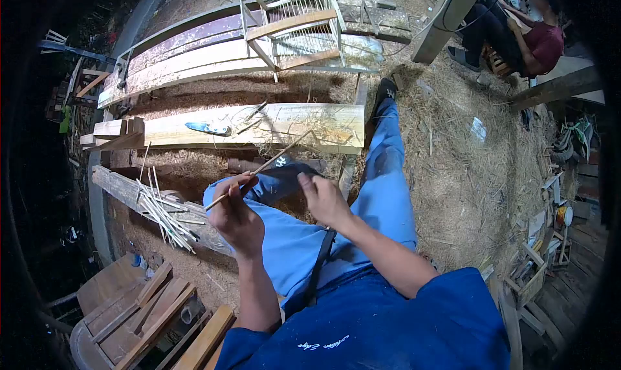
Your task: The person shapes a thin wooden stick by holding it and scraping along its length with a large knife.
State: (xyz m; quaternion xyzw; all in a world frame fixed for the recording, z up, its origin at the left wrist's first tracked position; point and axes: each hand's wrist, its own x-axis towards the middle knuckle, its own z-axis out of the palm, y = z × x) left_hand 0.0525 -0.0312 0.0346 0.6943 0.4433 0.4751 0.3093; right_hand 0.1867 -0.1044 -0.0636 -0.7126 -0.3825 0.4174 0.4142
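Observation:
My left hand [236,221] is closed round a thin wooden stick [278,156], which slants up and right to just above the edge of the plank bench [194,132]. To the right of the stick is my right hand [321,198], raised over my lap, its fingers curled and somewhat blurred; whether they hold anything cannot be made out. On the bench lie a blue-handled tool [207,129] and some thin shavings. A bundle of thin sticks [162,211] rests across a rough beam [123,187] at the left.
A slatted wooden frame [294,24] stands on a long board [194,71] beyond the bench. A seated person [540,43] is at the upper right beside a post [446,21]. Wooden chair parts [123,305] lie lower left. Shavings cover the floor [453,189].

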